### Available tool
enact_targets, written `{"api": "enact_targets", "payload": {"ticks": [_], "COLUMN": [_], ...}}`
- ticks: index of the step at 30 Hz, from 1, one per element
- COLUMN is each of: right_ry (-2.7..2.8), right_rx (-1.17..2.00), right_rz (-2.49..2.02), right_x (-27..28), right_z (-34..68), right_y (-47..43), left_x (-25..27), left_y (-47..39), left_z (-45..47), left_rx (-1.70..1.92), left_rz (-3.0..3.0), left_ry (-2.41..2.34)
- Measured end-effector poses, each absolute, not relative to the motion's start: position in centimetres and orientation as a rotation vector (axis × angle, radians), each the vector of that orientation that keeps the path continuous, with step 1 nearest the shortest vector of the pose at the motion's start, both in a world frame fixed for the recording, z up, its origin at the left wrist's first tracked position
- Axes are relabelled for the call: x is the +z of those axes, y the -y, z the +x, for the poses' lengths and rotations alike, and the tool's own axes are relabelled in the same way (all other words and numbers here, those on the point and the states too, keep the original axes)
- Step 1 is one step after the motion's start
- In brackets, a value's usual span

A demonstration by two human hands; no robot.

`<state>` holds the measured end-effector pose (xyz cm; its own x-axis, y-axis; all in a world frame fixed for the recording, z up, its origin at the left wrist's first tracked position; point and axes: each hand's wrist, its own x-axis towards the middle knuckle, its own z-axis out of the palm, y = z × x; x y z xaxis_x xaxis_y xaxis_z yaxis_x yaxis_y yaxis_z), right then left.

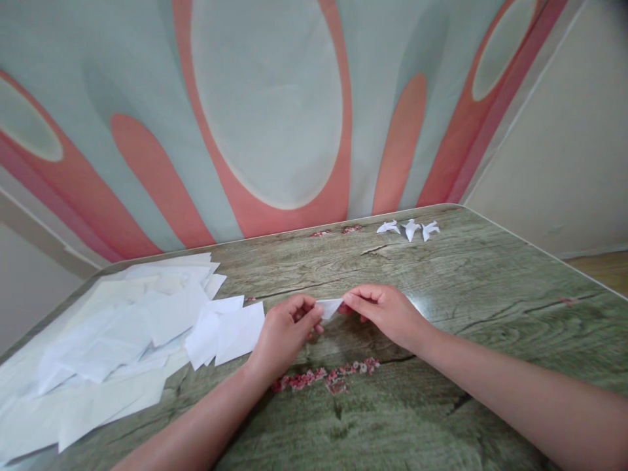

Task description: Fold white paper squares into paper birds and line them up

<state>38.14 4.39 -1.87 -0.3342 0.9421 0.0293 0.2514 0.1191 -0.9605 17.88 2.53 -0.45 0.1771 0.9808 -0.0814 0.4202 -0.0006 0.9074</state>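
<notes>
Between my two hands a small folded piece of white paper (328, 307) is held just above the table, its lower side narrowing to a point. My left hand (289, 327) pinches its left end between thumb and fingers. At the other end, my right hand (380, 311) grips the corner with thumb and forefinger. Fingers cover both ends, so only the middle of the paper shows. Three small folded paper figures, white with pointed parts, stand near the far edge; the middle paper figure (411, 229) is close to its neighbours.
A wide spread of white and cream paper sheets (122, 320) covers the table's left side. Small square sheets (240, 332) lie beside my left hand. The wood-grain table (471, 275) has a printed red flower pattern (328, 376) and meets a patterned wall (294, 222) behind.
</notes>
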Motion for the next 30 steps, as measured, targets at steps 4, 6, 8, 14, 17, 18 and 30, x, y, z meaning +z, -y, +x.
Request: {"api": "enact_targets", "payload": {"ticks": [4, 6, 8, 14, 17, 18, 30], "right_ry": [1.655, 1.695, 1.751, 1.771, 1.763, 1.764, 1.641], "right_rx": [1.272, 1.293, 1.294, 1.216, 1.21, 1.21, 1.384], "right_rz": [-1.131, -1.091, -1.071, -1.118, -1.125, -1.123, -1.046], "right_x": [-2.3, -2.3, -2.2, -2.0, -2.1, -2.1, -2.5], "right_z": [38.3, 38.1, 37.8, 37.2, 37.1, 37.1, 37.2], "right_y": [-4.5, -4.4, -4.1, -3.5, -3.5, -3.5, -3.7], "left_x": [-0.4, -0.5, -0.7, -1.0, -1.0, -1.0, -1.1], "left_y": [-3.2, -3.2, -3.1, -2.4, -2.2, -2.2, -2.2], "left_z": [17.3, 17.3, 17.5, 18.1, 18.1, 18.1, 17.8], "left_rx": [0.787, 0.775, 0.761, 0.762, 0.814, 0.826, 0.995], "left_rz": [1.404, 1.348, 1.3, 1.483, 1.728, 1.773, 1.745], "left_ry": [-1.237, -1.156, -1.083, -1.157, -1.315, -1.341, -1.316]}}
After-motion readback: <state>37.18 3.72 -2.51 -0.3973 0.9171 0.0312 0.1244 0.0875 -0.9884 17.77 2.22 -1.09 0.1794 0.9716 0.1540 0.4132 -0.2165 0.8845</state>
